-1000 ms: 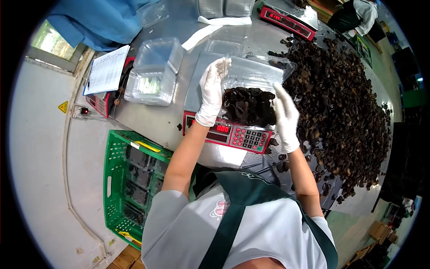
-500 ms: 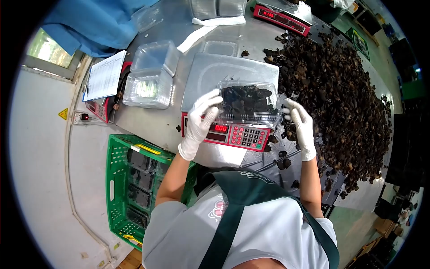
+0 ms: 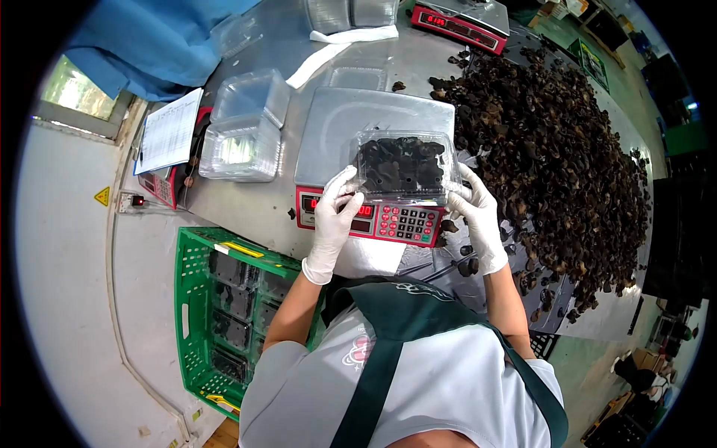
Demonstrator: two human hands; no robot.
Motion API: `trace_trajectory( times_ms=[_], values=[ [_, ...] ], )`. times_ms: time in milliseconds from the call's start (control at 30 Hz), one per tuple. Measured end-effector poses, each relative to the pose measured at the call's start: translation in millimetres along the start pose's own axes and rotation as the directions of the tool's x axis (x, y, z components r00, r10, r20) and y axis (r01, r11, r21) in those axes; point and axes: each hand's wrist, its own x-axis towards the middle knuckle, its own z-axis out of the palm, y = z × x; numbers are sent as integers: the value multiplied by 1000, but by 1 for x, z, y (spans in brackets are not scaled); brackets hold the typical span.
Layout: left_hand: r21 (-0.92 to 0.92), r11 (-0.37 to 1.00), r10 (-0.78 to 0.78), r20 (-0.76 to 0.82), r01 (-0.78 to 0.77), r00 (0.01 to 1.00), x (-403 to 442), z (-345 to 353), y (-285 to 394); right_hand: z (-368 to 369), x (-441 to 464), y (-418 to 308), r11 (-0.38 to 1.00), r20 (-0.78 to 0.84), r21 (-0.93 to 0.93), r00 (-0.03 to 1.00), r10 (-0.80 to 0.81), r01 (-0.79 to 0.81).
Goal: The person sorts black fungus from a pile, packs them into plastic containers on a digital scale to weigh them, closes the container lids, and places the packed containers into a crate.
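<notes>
A clear plastic box (image 3: 403, 166) filled with dark wood ear mushrooms is held over the front part of the scale's steel platform (image 3: 321, 142). My left hand (image 3: 333, 222), in a white glove, grips the box's left edge between thumb and fingers. At the right edge, my gloved right hand (image 3: 478, 220) closes its fingers on the box's near corner. Below the box is the scale's red panel (image 3: 409, 225) with keys and a lit display, partly covered by the box and my left hand.
A large heap of wood ear mushrooms (image 3: 545, 179) spreads over the right of the table. Empty clear boxes (image 3: 243, 145) are stacked at left, near a clipboard (image 3: 170, 131). A green crate (image 3: 187, 299) with filled boxes stands lower left. A second red scale (image 3: 457, 30) sits at the back.
My right hand has come left from beside the box and taken hold of its right edge. My left hand has shifted lower on the left edge, and the box now looks tilted.
</notes>
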Motion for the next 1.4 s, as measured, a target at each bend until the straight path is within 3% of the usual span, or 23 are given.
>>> trace_trajectory(
  times_ms=[167, 233, 300, 367, 500, 600, 633, 700, 900, 1067, 1200, 1400],
  values=[
    [19, 993, -111, -73, 112, 991, -7, 6, 5, -6, 0, 21, 999, -147, -32, 989, -19, 14],
    [40, 957, -286, -37, 287, 958, -5, 4, 7, 0, -2, 27, 985, -237, -111, 959, -153, 130],
    [-5, 962, -272, -60, 272, 960, -4, 5, 5, 0, -1, 27, 980, -241, -159, 957, -160, 123],
    [-58, 924, -379, 10, 378, 926, -3, 3, 13, 1, 0, 25, 956, -236, -264, 953, -190, 125],
    [-96, 911, -397, 49, 400, 917, -2, 7, 19, 6, 7, 23, 937, -291, -269, 909, -298, 221],
    [-136, 904, -396, 94, 406, 913, 0, 9, 21, 0, 15, 15, 989, -260, -134, 960, -102, 69],
    [-138, 905, -395, 87, 403, 915, 1, 9, 21, -6, 19, 11, 993, -169, -101, 985, 39, -57],
    [-197, 871, -436, 116, 451, 892, 1, 10, 21, -17, 28, 6, 982, -68, -87, 984, 165, -171],
    [-203, 860, -448, 136, 467, 884, 1, 13, 24, -32, 52, -8, 959, 18, -224, 983, 184, -175],
    [-183, 884, -434, 23, 431, 900, 4, 16, 27, -29, 61, -7, 973, 102, -171, 980, 173, -154],
    [-278, 881, -400, -4, 383, 917, 10, 9, 17, -21, 55, -4, 972, 139, -187, 976, 166, -139],
    [-264, 900, -357, 12, 347, 934, 9, 3, 13, -22, 49, 8, 977, 182, -191, 975, 128, -92]
  ],
)
